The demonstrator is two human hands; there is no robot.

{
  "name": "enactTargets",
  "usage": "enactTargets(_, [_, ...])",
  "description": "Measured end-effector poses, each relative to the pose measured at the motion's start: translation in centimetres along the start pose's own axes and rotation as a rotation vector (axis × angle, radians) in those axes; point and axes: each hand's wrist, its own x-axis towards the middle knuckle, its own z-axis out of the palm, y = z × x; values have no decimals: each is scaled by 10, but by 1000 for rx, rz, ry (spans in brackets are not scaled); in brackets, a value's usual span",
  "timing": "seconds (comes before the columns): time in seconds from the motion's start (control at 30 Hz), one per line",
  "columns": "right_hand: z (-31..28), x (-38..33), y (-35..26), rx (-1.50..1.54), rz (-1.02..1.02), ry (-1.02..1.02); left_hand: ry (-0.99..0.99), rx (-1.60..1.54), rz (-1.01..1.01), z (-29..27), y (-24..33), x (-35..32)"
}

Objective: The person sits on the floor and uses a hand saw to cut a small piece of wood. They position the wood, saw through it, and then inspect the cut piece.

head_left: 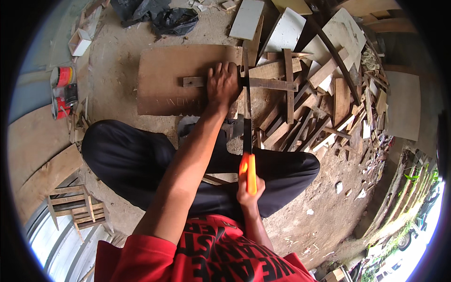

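Note:
My left hand [222, 86] presses down on a narrow wooden strip [191, 82], its fingers over the strip's far edge. The strip lies across a brown wooden board [162, 61] and sticks out past the board's right edge. In my right hand [250, 191] is a hand saw [247, 127] with an orange handle, fingers closed around the grip. Its long dark blade points away from me and crosses the strip just right of my left hand. I cannot tell how deep any cut goes. Part of the strip is hidden under my left hand.
A heap of wood offcuts [305, 117] lies right of the board, with pale panels [284, 31] behind it. Black plastic bags [174, 21] lie at the far left. Red cans [61, 76] and a small slatted wooden piece [75, 202] are left. My bent legs flank the work.

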Motion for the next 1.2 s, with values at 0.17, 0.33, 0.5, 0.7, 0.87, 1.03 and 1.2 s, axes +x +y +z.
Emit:
enactTargets(0.17, [-4, -7, -7, -117, -43, 32, 138, 37, 86, 6, -8, 0])
enactTargets(0.33, [45, 126, -13, 212, 156, 91, -48, -105, 9, -8, 7, 12])
enactTargets(0.5, [38, 81, 2, 77, -53, 50, -168, -29, -55, -11, 6, 13])
enactTargets(0.7, [-19, -50, -3, -39, 104, -16, -141, -46, -68, 7, -5, 4])
enactTargets(0.87, [16, 52, -3, 117, 67, 49, -151, -62, -47, 1, -3, 4])
enactTargets(1.03, [44, 116, -9, 130, 31, 51, -203, -114, -104, -10, 8, 12])
enactTargets(1.2, [7, 5, 5, -25, 41, -27, -72, -27, -36, 0, -2, 4])
